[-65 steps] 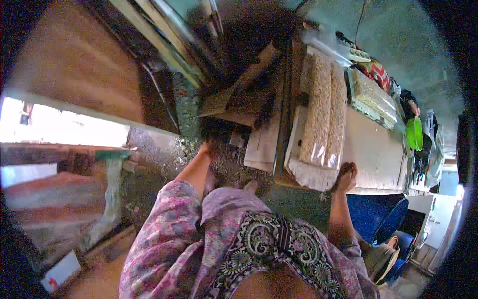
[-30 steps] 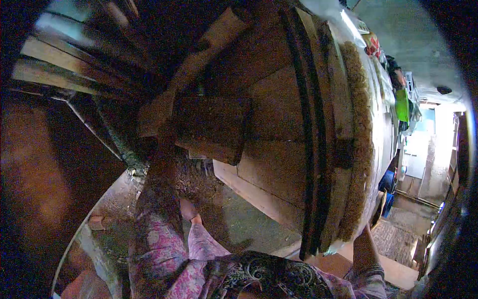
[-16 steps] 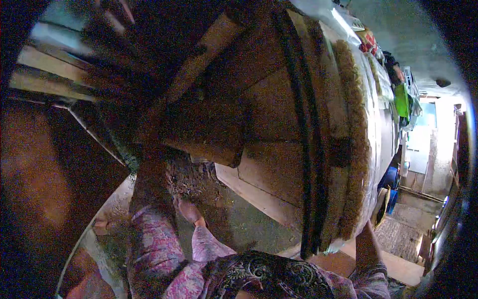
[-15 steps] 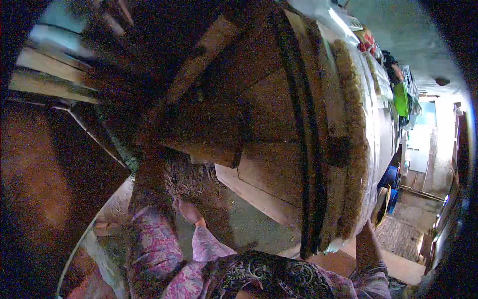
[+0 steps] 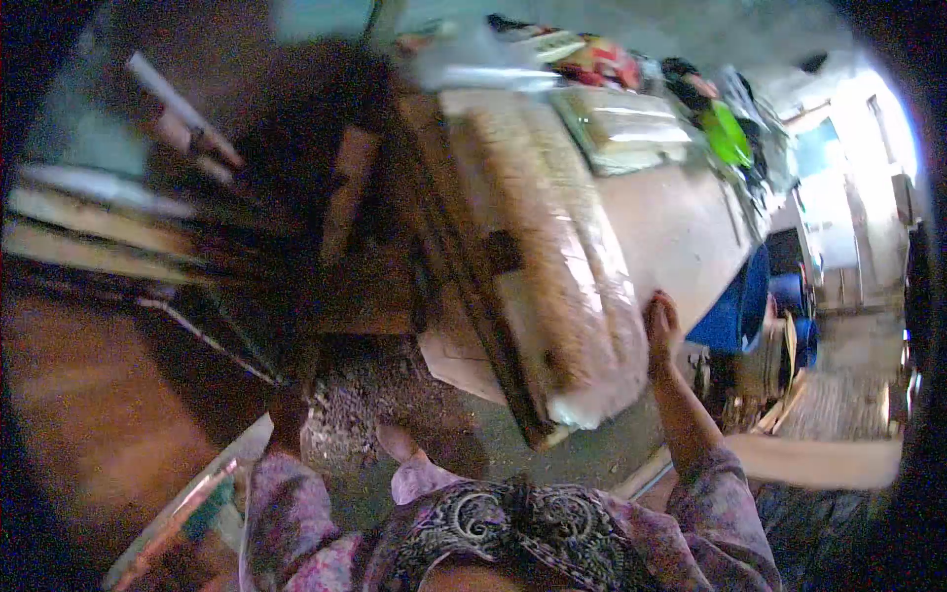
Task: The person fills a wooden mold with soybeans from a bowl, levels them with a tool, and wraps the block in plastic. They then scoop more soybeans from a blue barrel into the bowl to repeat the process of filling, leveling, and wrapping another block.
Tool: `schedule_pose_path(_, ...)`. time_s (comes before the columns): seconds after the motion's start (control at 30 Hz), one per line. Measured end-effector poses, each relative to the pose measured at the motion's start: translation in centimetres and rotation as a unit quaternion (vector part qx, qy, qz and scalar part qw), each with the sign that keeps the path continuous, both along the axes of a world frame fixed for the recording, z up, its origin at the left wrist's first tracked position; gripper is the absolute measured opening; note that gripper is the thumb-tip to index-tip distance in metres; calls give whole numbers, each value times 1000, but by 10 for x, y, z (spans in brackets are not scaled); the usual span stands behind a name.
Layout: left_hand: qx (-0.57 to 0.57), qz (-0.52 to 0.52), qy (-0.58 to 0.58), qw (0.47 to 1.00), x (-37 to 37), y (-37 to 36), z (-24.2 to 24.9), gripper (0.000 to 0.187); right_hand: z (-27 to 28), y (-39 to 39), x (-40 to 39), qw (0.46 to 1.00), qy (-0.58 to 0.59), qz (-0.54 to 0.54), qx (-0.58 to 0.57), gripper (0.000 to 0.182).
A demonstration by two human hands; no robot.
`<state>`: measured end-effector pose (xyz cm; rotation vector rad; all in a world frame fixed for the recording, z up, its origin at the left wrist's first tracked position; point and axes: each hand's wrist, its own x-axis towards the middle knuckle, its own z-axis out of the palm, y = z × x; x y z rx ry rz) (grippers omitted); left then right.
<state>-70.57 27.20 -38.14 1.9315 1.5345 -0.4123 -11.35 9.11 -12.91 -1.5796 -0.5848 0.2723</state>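
Observation:
My right hand rests on a pale tabletop by its near edge, fingers stretched forward. Close to its left lies a large clear plastic bag of tan, grainy-looking material, its near end drooping at the table edge. On the other side, my left sleeve reaches forward, and the hand beyond it is lost in deep shadow. Ahead of that arm a wooden board stands upright in the dark.
A second flat clear package and a bright green item lie farther back on the table. A blue container stands right of my hand. Wooden planks are at the left. My bare foot is on the dirt floor.
The view has swung to the right, and the bag appears farther left. My right hand, hidden behind the bag before, now shows on the tabletop.

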Motion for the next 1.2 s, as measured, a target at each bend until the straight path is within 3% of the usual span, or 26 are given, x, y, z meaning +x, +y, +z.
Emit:
schedule_pose_path(0.07,-42,-62,10,997,11,-31,22,43,-21,-11,25,998,29,54,4,9)
schedule_pose_path(0.13,-86,-136,22,987,30,-58,46,42,-18,-11,26,957,-227,-52,-176,14)
schedule_pose_path(0.2,-127,-230,40,964,69,-85,76,42,35,-4,-6,924,-292,-26,-245,15)
schedule_pose_path(0.33,-167,-411,61,894,180,-146,130,42,5,-22,21,942,-260,22,-209,36)
schedule_pose_path(0.4,-157,-495,67,852,247,-185,156,42,-33,-37,41,997,-12,80,-8,49)
schedule_pose_path(0.43,-143,-533,66,831,281,-203,169,42,3,-63,38,977,-120,89,-154,56)
schedule_pose_path(0.47,-126,-565,65,813,315,-222,184,42,-15,-84,55,984,-100,101,-103,59)
schedule_pose_path(0.5,-117,-562,63,816,348,-241,199,42,6,-121,60,969,-138,89,-186,61)
schedule_pose_path(0.53,-136,-474,46,869,373,-261,209,38,31,-159,65,944,-175,78,-270,63)
schedule_pose_path(0.57,-158,-379,26,911,404,-283,223,35,30,-196,84,941,-163,97,-281,65)
schedule_pose_path(0.6,10,-465,-153,872,424,-302,246,29,28,-234,110,947,85,152,-270,68)
schedule_pose_path(0.63,92,-539,-198,814,449,-312,270,27,32,-274,126,932,-97,129,-324,75)
schedule_pose_path(0.67,94,-537,-232,806,475,-319,286,29,47,-317,145,952,46,205,-222,83)
schedule_pose_path(0.7,91,-536,-265,796,498,-325,302,31,54,-358,166,947,46,259,-183,87)
schedule_pose_path(0.73,99,-559,-248,785,522,-329,326,38,107,-386,161,927,106,269,-238,90)
schedule_pose_path(0.77,80,-477,-336,808,533,-332,342,37,76,-416,198,923,-19,272,-272,93)
schedule_pose_path(0.8,189,-538,-425,703,550,-330,367,36,48,-444,236,903,-146,267,-303,99)
schedule_pose_path(0.87,95,-519,-395,752,565,-343,450,36,71,-446,236,867,-318,185,-337,107)
schedule_pose_path(0.9,120,-529,-415,731,571,-341,476,38,88,-438,230,872,-309,161,-345,105)
schedule_pose_path(0.93,111,-470,-455,748,576,-341,491,36,86,-437,242,893,-352,189,-205,98)
schedule_pose_path(1.0,166,-445,-482,736,576,-341,543,36,117,-424,244,966,-110,213,-100,77)
schedule_pose_path(1.03,128,-513,-458,715,585,-310,539,38,126,-417,247,961,-153,194,-125,52)
schedule_pose_path(1.1,-23,-405,-511,758,579,-299,559,34,156,-394,241,960,-197,162,-111,41)
schedule_pose_path(1.13,51,-417,-531,736,577,-280,560,35,173,-382,238,954,-228,140,-134,41)
schedule_pose_path(1.17,125,-425,-547,711,575,-258,557,36,172,-362,248,925,-351,82,-119,37)
schedule_pose_path(1.2,127,-423,-545,713,572,-244,551,36,189,-345,242,896,-424,30,-129,37)
